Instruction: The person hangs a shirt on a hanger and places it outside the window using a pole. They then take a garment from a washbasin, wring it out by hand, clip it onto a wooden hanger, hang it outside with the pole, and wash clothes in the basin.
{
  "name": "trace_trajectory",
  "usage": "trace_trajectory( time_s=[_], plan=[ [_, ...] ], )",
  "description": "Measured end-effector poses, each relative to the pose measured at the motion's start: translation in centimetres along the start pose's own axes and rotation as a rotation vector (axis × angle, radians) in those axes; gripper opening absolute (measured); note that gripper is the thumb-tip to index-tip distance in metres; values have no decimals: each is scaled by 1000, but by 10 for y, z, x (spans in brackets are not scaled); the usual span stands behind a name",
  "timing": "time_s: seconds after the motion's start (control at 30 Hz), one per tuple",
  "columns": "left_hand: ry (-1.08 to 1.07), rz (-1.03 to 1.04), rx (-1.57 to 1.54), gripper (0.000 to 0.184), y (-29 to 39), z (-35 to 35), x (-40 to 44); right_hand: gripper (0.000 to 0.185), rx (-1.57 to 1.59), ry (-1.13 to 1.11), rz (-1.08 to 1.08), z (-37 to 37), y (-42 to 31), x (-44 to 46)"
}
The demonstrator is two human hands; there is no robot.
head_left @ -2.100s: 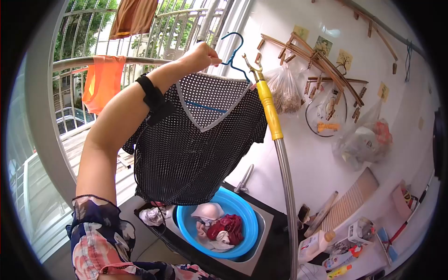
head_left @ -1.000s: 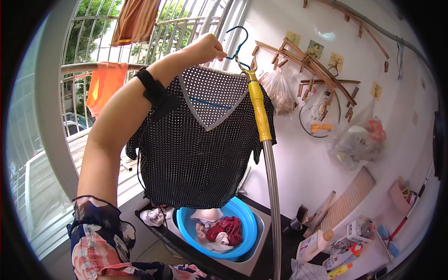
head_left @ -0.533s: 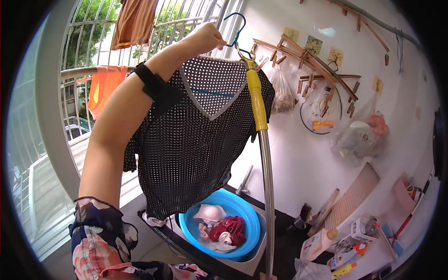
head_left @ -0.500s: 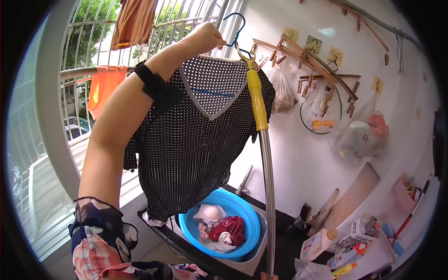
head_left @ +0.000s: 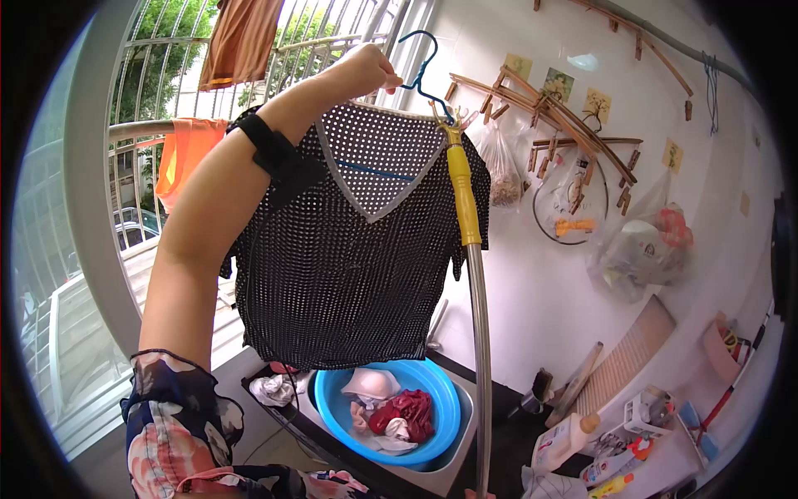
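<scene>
My left hand is closed on a blue hanger just beside its hook. From the hanger hangs a black mesh shirt with a grey V-neck, facing me. A clothes pole with a yellow handle-like upper part stands upright in front of the shirt's right side. Its pronged metal head is at the hanger's right shoulder; whether they touch I cannot tell. Only a sliver of my right hand shows at the bottom edge, closed round the pole.
Below the shirt, a blue basin of wet clothes sits in a sink. Wooden hangers with pegs and plastic bags hang on the right wall. Bottles and a washboard stand lower right. Window bars are at left.
The pole's head has moved down and right, away from the hanger's hook. The shirt has swung to face me more squarely, its hem now level. My left hand has barely moved.
</scene>
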State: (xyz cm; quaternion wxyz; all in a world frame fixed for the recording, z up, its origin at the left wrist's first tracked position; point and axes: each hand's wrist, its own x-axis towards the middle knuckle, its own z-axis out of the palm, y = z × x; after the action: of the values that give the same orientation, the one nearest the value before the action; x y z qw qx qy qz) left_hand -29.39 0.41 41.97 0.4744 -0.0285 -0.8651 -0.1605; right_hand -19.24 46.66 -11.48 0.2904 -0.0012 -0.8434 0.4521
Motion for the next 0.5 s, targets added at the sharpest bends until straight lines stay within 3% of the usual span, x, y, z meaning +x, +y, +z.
trace_trajectory(
  time_s=[0.2, 0.5],
  plan=[
    [65, 74, 57, 20, -13, 3, 11, 36, -68, 8, -61, 0, 18, -3],
    [41, 23, -24, 19, -17, 6, 13, 37, 13, 45, -103, 2, 14, -2]
  ],
)
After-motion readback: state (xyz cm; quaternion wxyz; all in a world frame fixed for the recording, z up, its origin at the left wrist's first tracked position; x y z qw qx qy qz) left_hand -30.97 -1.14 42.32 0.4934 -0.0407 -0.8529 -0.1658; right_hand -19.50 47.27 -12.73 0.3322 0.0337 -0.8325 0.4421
